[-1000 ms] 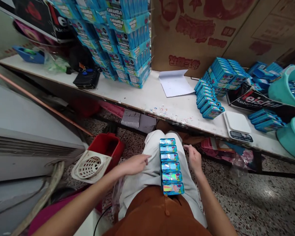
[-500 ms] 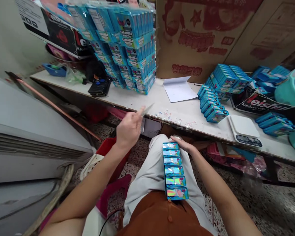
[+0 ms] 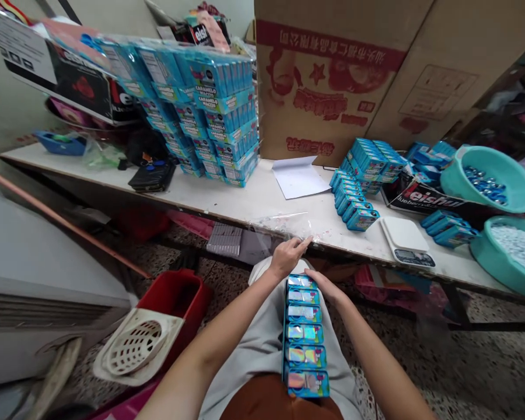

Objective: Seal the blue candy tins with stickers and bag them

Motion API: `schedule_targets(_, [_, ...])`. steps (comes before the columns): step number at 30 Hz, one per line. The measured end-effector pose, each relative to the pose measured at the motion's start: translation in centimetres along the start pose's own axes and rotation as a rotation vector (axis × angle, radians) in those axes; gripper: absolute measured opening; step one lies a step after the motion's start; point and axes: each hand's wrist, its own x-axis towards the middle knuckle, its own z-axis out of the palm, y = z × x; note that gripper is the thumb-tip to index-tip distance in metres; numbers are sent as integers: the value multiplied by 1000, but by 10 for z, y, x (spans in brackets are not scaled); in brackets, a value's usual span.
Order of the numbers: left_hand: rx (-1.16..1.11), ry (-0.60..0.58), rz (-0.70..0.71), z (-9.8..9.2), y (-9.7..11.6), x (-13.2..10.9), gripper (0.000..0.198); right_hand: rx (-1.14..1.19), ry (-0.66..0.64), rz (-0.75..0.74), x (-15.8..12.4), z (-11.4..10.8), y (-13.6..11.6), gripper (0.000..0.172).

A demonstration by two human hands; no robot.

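Left hand (image 3: 287,256) has shifted since the earlier frame: then raised off to the left near the bench's front edge, now just beyond the far end of the row of blue packs (image 3: 304,333), clear film (image 3: 284,224) at the fingers. Right hand (image 3: 326,286) has stayed at that end of the row.

Largest first. Bench (image 3: 240,201): crosses ahead of the knees; working strip by its front edge within easy reach, presumably why bulk goods sit farther back. Cardboard box (image 3: 324,76): upright along the back edge, probably there to save surface. Stack of blue boxes (image 3: 219,111): tiered left of it, squared up, likely for stability.

Row: six packs showing, end to end along the lap (image 3: 262,344), not on the bench; the thighs seem to serve as a cradle. Scale (image 3: 405,233): near the front edge, right part, display toward the person.

Right fingers: outstretched against the far end, wrapped round nothing; reads as a stop against sliding. Left fingers: extended over the film's near side; cannot tell whether they pinch it. Film: spread across the front edge, transparent, outline hard to follow.
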Motion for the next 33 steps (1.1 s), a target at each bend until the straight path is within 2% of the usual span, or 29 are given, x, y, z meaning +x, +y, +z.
schedule_targets(3, [24,-39,128,-8,-4,9,46,-72,-76,-25,-2,-8,-5,52])
schedule_targets(6, [83,-149,262,-13,-8,9,50,-103,148,-180,0,-20,-12,64])
schedule_targets(8, [94,-193,349,-15,-7,7,49,-86,268,-251,6,-25,-20,65])
schedule_targets(12, [38,-213,441,-14,2,7,36,-96,325,-270,22,-20,-37,49])
schedule_targets(14, [-6,-191,400,-11,5,6,30,-59,298,-231,28,-15,-42,44])
schedule_targets(17, [-119,-96,240,-10,1,-5,26,58,278,-171,32,-12,-43,39])
schedule_targets(20, [-187,33,90,-12,-13,-25,30,150,319,-148,33,-15,-43,38])
schedule_targets(23, [-220,111,26,-15,-29,-44,22,192,355,-167,34,-18,-45,39])
schedule_targets(28, [-276,215,-101,-20,-46,-54,24,293,429,-161,45,-18,-45,36])
schedule_targets(30, [-250,278,-114,-23,-47,-53,24,322,452,-167,51,-16,-42,37])
schedule_targets(33, [-174,328,-4,-24,-45,-49,37,329,462,-176,57,-14,-37,38])
